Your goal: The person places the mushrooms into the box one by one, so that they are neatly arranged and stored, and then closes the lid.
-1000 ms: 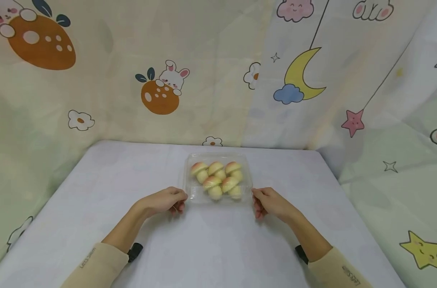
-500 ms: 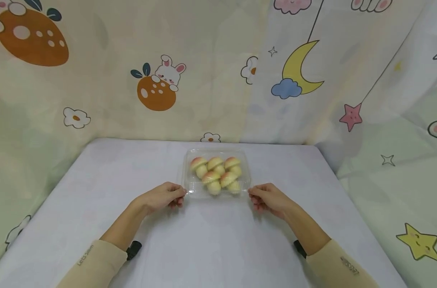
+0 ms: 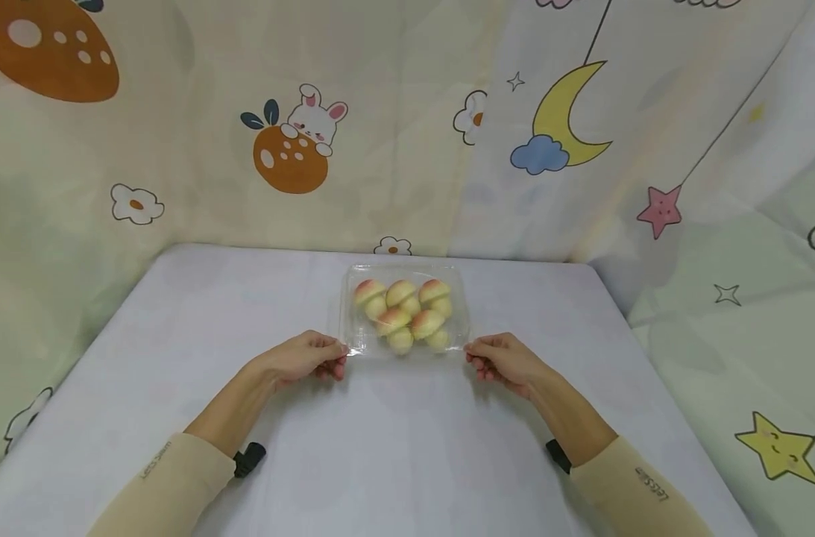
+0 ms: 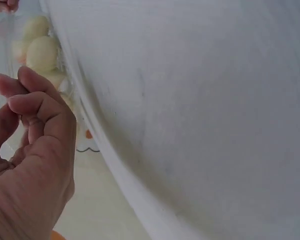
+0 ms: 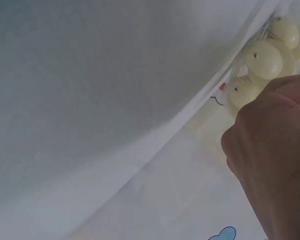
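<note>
A clear plastic box [image 3: 353, 344] lies on the table, lid closed over several mushroom-shaped buns [image 3: 403, 313] with pinkish caps. My left hand [image 3: 313, 356] pinches the box's near left corner with curled fingers. My right hand [image 3: 502, 358] pinches the near right corner the same way. In the left wrist view the left hand [image 4: 32, 150] curls beside the box wall, with pale buns [image 4: 40, 52] behind it. The right wrist view shows the back of the right hand [image 5: 275, 150] and the buns [image 5: 264, 59] through the plastic.
The table [image 3: 394, 447] is covered with a pale lilac cloth. Cartoon-printed curtains [image 3: 293, 142] hang close behind and at both sides of it. Both forearms wear beige sleeves [image 3: 165, 477] with black wrist straps.
The head view has tilted, so everything sits a little higher in the frame. Both hands have kept hold of the box's near corners, and the box looks slightly farther away.
</note>
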Demonstrator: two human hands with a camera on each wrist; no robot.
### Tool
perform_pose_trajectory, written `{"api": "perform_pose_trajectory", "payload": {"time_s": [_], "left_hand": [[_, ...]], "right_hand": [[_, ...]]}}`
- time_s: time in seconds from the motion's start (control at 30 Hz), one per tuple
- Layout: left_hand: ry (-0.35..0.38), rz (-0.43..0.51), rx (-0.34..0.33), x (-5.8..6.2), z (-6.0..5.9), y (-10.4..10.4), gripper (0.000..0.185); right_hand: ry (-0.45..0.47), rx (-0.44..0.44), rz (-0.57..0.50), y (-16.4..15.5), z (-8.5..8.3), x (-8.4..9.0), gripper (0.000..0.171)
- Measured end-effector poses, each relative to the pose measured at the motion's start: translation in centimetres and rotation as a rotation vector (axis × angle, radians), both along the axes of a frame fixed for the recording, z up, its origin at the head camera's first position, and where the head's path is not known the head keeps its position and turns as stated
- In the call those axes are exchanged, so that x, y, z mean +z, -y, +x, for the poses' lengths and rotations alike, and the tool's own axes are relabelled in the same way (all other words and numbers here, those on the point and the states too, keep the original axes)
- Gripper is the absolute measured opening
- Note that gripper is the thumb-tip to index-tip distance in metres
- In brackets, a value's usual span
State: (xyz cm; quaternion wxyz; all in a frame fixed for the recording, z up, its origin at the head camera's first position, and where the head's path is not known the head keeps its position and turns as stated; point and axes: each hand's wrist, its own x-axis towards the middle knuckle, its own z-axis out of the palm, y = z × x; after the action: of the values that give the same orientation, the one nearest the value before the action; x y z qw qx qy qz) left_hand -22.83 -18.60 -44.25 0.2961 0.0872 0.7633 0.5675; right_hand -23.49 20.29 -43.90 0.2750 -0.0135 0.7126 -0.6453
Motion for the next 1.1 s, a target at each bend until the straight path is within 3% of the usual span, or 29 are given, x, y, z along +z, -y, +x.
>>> {"api": "perform_pose_trajectory", "payload": {"time_s": [0.23,0.5,0.67,0.8,1.0,1.1], "left_hand": [[0.008,0.004,-0.059,0.0,-0.3,-0.2,0.032],[0.033,-0.018,-0.008,-0.2,-0.8,-0.3,0.048],[0.005,-0.072,0.019,-0.3,-0.6,0.1,0.056],[-0.083,-0.180,0.080,-0.3,-0.5,0.2,0.061],[-0.315,-0.478,0.140,0.0,-0.6,0.3,0.070],[-0.413,-0.523,0.149,0.0,-0.9,0.6,0.073]], "right_hand": [[0.041,0.045,0.030,-0.5,0.0,0.2,0.032],[0.029,0.038,0.080,-1.2,-0.4,0.5,0.055],[-0.029,0.045,0.193,-1.6,-0.5,0.4,0.059],[-0.102,0.057,0.293,-1.8,-0.4,0.2,0.058],[-0.259,0.113,0.473,-1.9,-0.2,0.2,0.065],[-0.353,0.143,0.544,-1.8,-0.2,0.2,0.074]]}}
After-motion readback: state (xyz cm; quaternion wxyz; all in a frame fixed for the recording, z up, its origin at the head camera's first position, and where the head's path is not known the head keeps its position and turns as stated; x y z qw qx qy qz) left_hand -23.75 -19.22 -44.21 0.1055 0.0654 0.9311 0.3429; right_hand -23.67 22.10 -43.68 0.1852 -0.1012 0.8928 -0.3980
